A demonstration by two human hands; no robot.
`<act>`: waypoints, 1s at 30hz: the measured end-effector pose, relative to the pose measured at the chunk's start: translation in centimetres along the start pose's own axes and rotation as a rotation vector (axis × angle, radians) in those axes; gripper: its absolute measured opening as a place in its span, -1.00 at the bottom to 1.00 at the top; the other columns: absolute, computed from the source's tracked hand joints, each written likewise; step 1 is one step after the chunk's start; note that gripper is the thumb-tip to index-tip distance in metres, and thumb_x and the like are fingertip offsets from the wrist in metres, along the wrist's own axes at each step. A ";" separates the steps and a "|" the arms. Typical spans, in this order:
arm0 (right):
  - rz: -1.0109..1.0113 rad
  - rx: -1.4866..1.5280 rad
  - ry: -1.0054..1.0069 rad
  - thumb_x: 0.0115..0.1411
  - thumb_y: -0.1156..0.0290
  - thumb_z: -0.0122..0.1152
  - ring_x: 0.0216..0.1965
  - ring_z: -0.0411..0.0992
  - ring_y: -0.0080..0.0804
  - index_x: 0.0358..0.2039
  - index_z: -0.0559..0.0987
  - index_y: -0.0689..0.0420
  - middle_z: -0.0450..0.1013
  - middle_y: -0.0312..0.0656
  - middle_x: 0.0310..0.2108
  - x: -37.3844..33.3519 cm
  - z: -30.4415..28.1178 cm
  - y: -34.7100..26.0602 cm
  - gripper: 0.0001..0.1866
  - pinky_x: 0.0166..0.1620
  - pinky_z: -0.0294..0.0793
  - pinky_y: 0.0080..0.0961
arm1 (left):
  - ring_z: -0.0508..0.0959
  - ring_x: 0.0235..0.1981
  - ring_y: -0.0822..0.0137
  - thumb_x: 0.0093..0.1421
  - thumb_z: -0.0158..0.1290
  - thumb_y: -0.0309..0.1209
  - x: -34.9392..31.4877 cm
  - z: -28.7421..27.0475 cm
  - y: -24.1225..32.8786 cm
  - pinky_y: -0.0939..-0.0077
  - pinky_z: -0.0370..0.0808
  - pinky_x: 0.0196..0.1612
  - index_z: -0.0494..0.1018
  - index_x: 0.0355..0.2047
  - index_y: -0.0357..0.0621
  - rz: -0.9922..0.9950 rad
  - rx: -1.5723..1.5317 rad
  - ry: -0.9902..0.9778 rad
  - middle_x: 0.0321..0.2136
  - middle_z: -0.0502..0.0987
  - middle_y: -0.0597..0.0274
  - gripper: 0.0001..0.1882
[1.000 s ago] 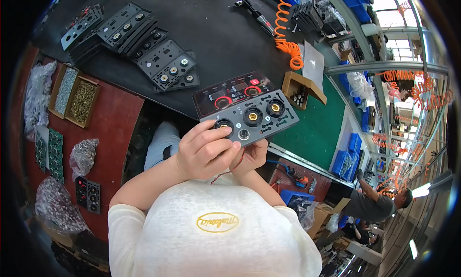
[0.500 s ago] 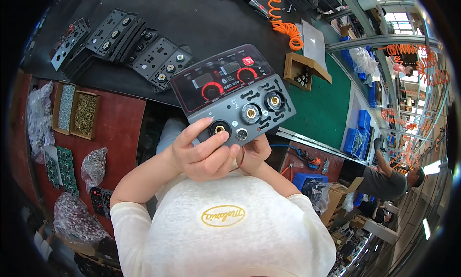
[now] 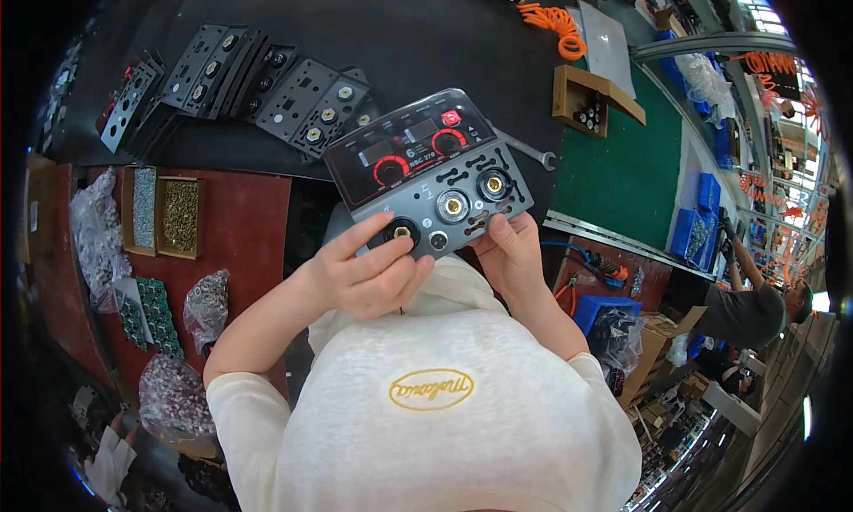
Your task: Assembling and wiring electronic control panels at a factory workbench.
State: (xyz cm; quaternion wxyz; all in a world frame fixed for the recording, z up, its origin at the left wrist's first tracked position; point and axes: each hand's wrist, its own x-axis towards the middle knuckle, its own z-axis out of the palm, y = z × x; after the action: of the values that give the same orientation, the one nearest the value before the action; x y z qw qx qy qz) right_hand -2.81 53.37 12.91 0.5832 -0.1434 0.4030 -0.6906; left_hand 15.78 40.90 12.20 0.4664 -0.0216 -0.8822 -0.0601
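Observation:
A grey metal control panel (image 3: 373, 212) with a black and red display face is held up between my two hands, tilted. Three round sockets with brass centres and one smaller round connector sit along its lower part. My left hand (image 3: 371, 277) is closed on its lower left corner, fingers against the leftmost socket (image 3: 402, 233). My right hand (image 3: 515, 248) grips the lower right edge, thumb on the front; its other fingers are hidden behind the panel. Part of a wrench (image 3: 538, 154) shows on the bench just beyond the panel's right side.
Several similar grey panels (image 3: 298, 103) stand stacked on the dark bench (image 3: 400, 32). Left, a tray of brass parts (image 3: 180, 214), green circuit boards (image 3: 158, 317) and bagged parts (image 3: 206, 303) lie on a red surface. A cardboard box (image 3: 569, 103), orange coiled hose (image 3: 564, 32) and another person (image 3: 751, 312) are right.
My right hand has shifted from beneath the panel to its right edge, thumb now on the front. The panel sits slightly further left, and the wrench has come into sight. The whole view has shifted.

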 end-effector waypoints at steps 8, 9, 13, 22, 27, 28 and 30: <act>-0.053 -0.074 0.052 0.19 0.35 0.15 -0.20 0.50 -0.24 -0.15 0.47 0.30 0.49 -0.04 -0.19 0.9 0.6 1.1 -0.70 -0.16 0.56 -0.24 | 0.46 -0.24 0.15 -0.15 0.27 -0.37 2.8 -2.1 -1.2 0.41 0.47 -0.36 0.48 -0.31 -0.25 -0.637 -0.369 -0.193 -0.33 0.40 0.17 -0.63; -0.070 -0.094 0.046 0.19 0.35 0.16 -0.21 0.51 -0.26 -0.17 0.49 0.26 0.50 -0.06 -0.21 1.0 0.7 1.2 -0.73 -0.18 0.57 -0.24 | 0.46 -0.24 0.15 -0.15 0.27 -0.37 2.8 -1.9 -1.2 0.41 0.47 -0.36 0.48 -0.31 -0.25 -0.647 -0.363 -0.199 -0.33 0.40 0.17 -0.63; -0.085 -0.076 -0.007 0.18 0.44 0.16 -0.18 0.48 -0.29 -0.14 0.48 0.30 0.48 -0.06 -0.18 1.1 0.6 1.4 -0.73 -0.12 0.54 -0.26 | 0.46 -0.29 0.20 -0.22 0.27 -0.49 3.0 -1.8 -1.3 0.43 0.45 -0.39 0.49 -0.41 -0.24 -0.680 -0.383 -0.200 -0.34 0.40 0.18 -0.70; -0.074 -0.083 -0.047 0.17 0.39 0.18 -0.12 0.47 -0.27 -0.11 0.46 0.26 0.47 -0.09 -0.15 1.5 0.9 1.7 -0.69 -0.04 0.48 -0.27 | 0.45 -0.30 0.19 -0.28 0.26 -0.57 3.0 -3.0 -1.1 0.35 0.41 -0.27 0.50 -0.38 -0.23 -0.613 -0.295 -0.276 -0.37 0.40 0.20 -0.65; -0.063 -0.074 -0.055 0.17 0.40 0.17 -0.13 0.47 -0.30 -0.11 0.46 0.25 0.47 -0.10 -0.15 1.6 1.8 1.8 -0.69 -0.05 0.49 -0.30 | 0.45 -0.30 0.19 -0.28 0.25 -0.57 2.6 -3.5 -1.2 0.36 0.41 -0.28 0.50 -0.36 -0.22 -0.607 -0.287 -0.277 -0.37 0.40 0.20 -0.64; -0.059 -0.073 -0.052 0.17 0.39 0.17 -0.13 0.47 -0.30 -0.11 0.45 0.25 0.47 -0.09 -0.15 1.7 2.0 1.8 -0.69 -0.06 0.49 -0.31 | 0.45 -0.30 0.20 -0.29 0.26 -0.57 2.5 -3.5 -1.2 0.36 0.41 -0.28 0.50 -0.35 -0.21 -0.600 -0.282 -0.272 -0.36 0.40 0.20 -0.62; -0.055 -0.073 -0.051 0.17 0.39 0.17 -0.14 0.48 -0.31 -0.11 0.45 0.26 0.47 -0.09 -0.16 1.8 2.2 1.6 -0.69 -0.06 0.49 -0.32 | 0.46 -0.28 0.19 -0.28 0.28 -0.53 2.5 -3.9 -1.2 0.36 0.42 -0.26 0.49 -0.33 -0.21 -0.626 -0.309 -0.261 -0.34 0.41 0.19 -0.60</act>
State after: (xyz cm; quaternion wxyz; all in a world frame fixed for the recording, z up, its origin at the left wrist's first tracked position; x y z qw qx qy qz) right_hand -0.70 50.82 12.66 0.5684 -0.1933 0.4086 -0.6875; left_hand 17.43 39.18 16.30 0.3003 0.1715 -0.8788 -0.3288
